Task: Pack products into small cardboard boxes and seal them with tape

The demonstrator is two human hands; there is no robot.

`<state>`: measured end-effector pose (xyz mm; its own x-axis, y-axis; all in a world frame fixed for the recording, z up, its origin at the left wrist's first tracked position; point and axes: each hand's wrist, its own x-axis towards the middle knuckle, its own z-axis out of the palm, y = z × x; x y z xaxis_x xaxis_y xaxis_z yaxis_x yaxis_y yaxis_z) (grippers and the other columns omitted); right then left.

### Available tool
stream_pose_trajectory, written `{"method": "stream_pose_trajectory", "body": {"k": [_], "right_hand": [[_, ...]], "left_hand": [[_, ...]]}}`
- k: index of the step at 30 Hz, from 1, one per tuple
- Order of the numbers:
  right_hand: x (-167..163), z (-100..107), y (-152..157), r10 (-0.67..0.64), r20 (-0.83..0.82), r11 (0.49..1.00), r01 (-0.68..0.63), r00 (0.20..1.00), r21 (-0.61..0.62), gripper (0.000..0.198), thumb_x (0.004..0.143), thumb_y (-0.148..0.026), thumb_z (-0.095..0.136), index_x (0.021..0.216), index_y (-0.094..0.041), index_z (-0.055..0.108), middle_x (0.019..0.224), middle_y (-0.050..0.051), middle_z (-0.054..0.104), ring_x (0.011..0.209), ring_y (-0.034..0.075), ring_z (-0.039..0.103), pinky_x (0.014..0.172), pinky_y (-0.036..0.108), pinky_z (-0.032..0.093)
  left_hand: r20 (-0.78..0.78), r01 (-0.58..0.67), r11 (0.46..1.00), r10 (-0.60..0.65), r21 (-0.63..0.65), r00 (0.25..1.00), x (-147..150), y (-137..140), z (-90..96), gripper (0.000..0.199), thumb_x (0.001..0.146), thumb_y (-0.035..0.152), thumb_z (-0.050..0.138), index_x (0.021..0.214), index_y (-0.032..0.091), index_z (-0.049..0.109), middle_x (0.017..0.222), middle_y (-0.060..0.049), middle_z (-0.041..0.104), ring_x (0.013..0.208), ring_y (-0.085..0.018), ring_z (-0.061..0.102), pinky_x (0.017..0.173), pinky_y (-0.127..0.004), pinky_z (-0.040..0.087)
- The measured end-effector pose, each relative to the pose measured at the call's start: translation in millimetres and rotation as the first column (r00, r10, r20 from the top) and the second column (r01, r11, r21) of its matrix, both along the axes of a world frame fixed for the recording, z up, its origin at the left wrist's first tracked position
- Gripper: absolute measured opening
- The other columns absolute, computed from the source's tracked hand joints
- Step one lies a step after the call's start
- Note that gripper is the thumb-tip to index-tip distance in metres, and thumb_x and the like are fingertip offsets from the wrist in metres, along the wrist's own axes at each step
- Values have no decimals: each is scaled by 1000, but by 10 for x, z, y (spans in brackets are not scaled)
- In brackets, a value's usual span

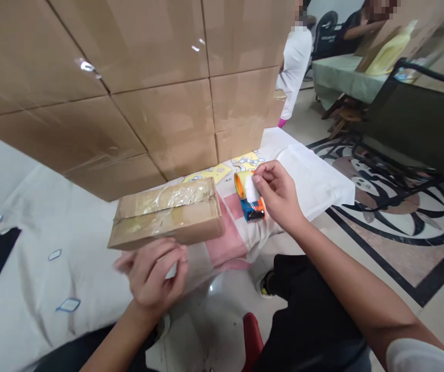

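Head view: right hand (278, 194) pinching white slip (251, 191) by tape dispenser (252, 211), three o'clock from box (179, 219); left hand (155, 271) curling apart, contents unclear; slackening pinch could be dropping slip.

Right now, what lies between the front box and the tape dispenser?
In the head view, only cloth, mostly pink there, shows between the front box and the tape dispenser.

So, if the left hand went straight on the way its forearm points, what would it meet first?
Most likely the near side of the cardboard box, just beyond the left hand. The two overlap in the picture, so whether there is any gap is unclear.
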<state>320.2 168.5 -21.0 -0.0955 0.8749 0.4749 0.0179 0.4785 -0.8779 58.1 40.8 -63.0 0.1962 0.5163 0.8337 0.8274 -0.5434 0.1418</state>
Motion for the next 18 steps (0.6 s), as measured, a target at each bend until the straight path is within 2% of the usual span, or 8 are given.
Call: {"method": "stream_pose_trajectory", "body": {"k": [1, 2, 4, 5, 7, 10, 15, 18], "right_hand": [[-82, 2, -154, 31, 11, 999, -31, 999, 21, 13, 96, -34, 63, 97, -22, 58, 78, -2, 58, 63, 9, 54, 56, 20, 45], [-160, -11, -301, 60, 31, 997, -61, 998, 42, 9, 96, -29, 62, 101, -22, 60, 80, -2, 61, 66, 9, 57, 60, 21, 48], [-299, -71, -558, 112, 84, 988, -120, 990, 96, 12, 97, -21, 60, 108, -23, 63, 85, 0, 67, 75, 10, 65, 69, 22, 53], [-354, -110, -662, 129, 114, 981, -143, 985, 131, 16, 96, -18, 60, 110, -24, 64, 89, 0, 70, 80, 11, 68, 73, 23, 56], [-427, -188, -807, 148, 154, 962, -178, 977, 207, 21, 94, -14, 62, 111, -24, 66, 95, 1, 74, 84, 12, 71, 77, 24, 58], [-437, -248, -869, 120, 153, 954, -156, 981, 256, 23, 92, -13, 64, 110, -24, 68, 100, 2, 77, 88, 14, 74, 81, 26, 60], [-287, -154, -705, -28, -39, 995, 31, 999, 97, 16, 93, -19, 65, 108, -23, 69, 91, 1, 76, 77, 13, 73, 73, 26, 60], [-181, -128, -567, -63, -81, 998, 65, 995, 22, 13, 95, -23, 62, 106, -22, 68, 77, -1, 71, 67, 12, 69, 64, 25, 58]], "left_hand": [[82, 72, 989, -61, -129, 995, 98, -57, 28, 29, 80, 8, 69, 104, 24, 63, 87, -2, 70, 82, -19, 69, 78, -34, 50], [189, 150, 951, -101, -269, 977, 193, -108, 55, 26, 85, 11, 66, 107, 24, 62, 85, 0, 69, 77, -17, 68, 75, -32, 49], [405, 300, 832, -100, -467, 909, 349, -173, 96, 25, 92, 21, 62, 117, 25, 58, 84, 1, 69, 72, -14, 65, 67, -28, 47], [473, 339, 784, -66, -519, 878, 403, -186, 109, 23, 94, 26, 61, 117, 25, 58, 82, 2, 69, 70, -13, 64, 64, -26, 46], [522, 349, 744, 0, -569, 853, 460, -182, 120, 9, 96, 28, 59, 102, 24, 62, 74, 4, 66, 66, -12, 61, 60, -24, 43], [505, 310, 738, 47, -599, 862, 467, -151, 110, 22, 98, 25, 55, 77, 21, 61, 64, 5, 60, 59, -9, 53, 59, -23, 40], [430, 253, 745, 51, -617, 901, 430, -182, 108, 24, 97, 25, 55, 74, 21, 60, 62, 6, 60, 58, -9, 52, 58, -23, 38], [307, 142, 798, 55, -585, 950, 390, -130, 301, 24, 97, 27, 55, 74, 21, 60, 65, 5, 62, 58, -10, 53, 56, -24, 37]]}}
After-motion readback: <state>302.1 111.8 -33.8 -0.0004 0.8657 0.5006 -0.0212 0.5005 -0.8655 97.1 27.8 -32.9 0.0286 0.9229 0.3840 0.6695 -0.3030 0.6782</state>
